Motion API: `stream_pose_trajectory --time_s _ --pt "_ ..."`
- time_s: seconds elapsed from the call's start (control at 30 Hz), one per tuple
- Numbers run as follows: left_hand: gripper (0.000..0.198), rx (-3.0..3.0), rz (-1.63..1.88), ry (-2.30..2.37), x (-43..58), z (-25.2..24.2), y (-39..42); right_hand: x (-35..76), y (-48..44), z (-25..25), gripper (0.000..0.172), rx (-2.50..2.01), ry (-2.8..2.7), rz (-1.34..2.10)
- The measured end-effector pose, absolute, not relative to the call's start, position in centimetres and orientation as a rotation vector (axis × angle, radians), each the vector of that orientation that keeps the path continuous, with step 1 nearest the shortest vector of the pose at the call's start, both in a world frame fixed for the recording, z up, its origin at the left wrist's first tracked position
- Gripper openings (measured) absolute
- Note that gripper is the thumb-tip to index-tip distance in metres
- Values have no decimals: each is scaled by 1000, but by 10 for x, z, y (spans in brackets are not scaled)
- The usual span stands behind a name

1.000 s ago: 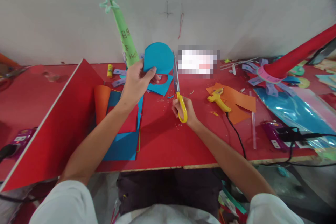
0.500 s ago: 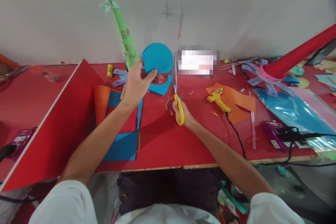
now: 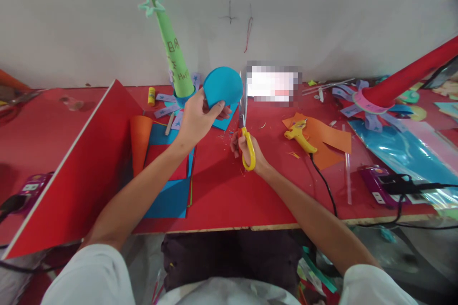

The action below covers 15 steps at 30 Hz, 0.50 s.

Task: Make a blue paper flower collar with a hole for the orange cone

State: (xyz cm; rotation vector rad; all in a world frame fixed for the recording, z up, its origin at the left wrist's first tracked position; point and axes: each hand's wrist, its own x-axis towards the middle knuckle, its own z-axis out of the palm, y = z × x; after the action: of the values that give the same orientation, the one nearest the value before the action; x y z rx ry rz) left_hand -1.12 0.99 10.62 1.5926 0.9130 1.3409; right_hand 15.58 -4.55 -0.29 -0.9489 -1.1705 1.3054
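My left hand (image 3: 200, 121) pinches a round piece of blue paper (image 3: 223, 86) between thumb and fingers, held above the table. My right hand (image 3: 254, 150) is closed around the handles of yellow-and-red scissors (image 3: 248, 152). Their blades point up along the paper's right edge; whether they touch it I cannot tell. Below the round piece lies more blue paper (image 3: 226, 119), partly hidden, with small scraps around it. Behind my left hand stands a green paper cone (image 3: 175, 59) with writing, a star on its tip and purple strips at its base.
A yellow glue gun (image 3: 301, 137) rests on orange paper (image 3: 331, 138) at the right. Further right are a purple power strip (image 3: 374, 186) with black cables and a red cone (image 3: 400, 83). On the left stand a red board (image 3: 78, 167), an orange cone (image 3: 139, 140) and a glue stick (image 3: 151, 96).
The blue paper in my left hand has shifted right and slightly down, and its outline looks rounder. My right hand still grips the scissors, a little further right in view.
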Motion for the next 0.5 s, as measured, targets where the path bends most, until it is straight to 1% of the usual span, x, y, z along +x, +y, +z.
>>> stream_pose_trajectory --time_s 0.13,0.3,0.5 --pt "35 1585 1325 951 -10 104 9 157 -47 3 79 -990 -1207 1273" --pt "33 1565 1315 966 -10 106 7 158 -50 11 78 -1027 -1203 1249" --pt "37 1343 1262 921 -8 107 7 161 -56 18 77 -1075 -1240 1123"
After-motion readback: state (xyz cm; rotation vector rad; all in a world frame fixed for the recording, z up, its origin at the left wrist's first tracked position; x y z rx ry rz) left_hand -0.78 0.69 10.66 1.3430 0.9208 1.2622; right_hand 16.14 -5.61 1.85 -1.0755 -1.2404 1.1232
